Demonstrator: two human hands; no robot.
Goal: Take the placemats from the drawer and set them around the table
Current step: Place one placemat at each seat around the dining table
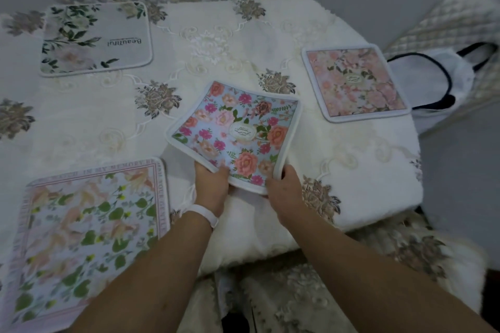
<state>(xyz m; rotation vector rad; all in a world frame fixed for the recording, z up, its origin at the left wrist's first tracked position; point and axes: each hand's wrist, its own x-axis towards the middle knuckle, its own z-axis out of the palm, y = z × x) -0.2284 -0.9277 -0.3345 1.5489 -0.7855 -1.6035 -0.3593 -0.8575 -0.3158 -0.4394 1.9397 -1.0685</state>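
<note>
Nearest me, my left hand (212,184) and right hand (282,188) each pinched the near edge of the blue floral placemat (238,135), thumbs on top, fingers curled beneath. It sagged between my grips and its corners curled, so I judged it light, soft and floppy, best held at two edge points and smoothed down flat. It hovered partly over the tablecloth (216,43), near the table's front edge. To my left lay the green-leaf placemat (86,227); farther right, the pink placemat (355,84); farthest left, the white rose placemat (96,38).
</note>
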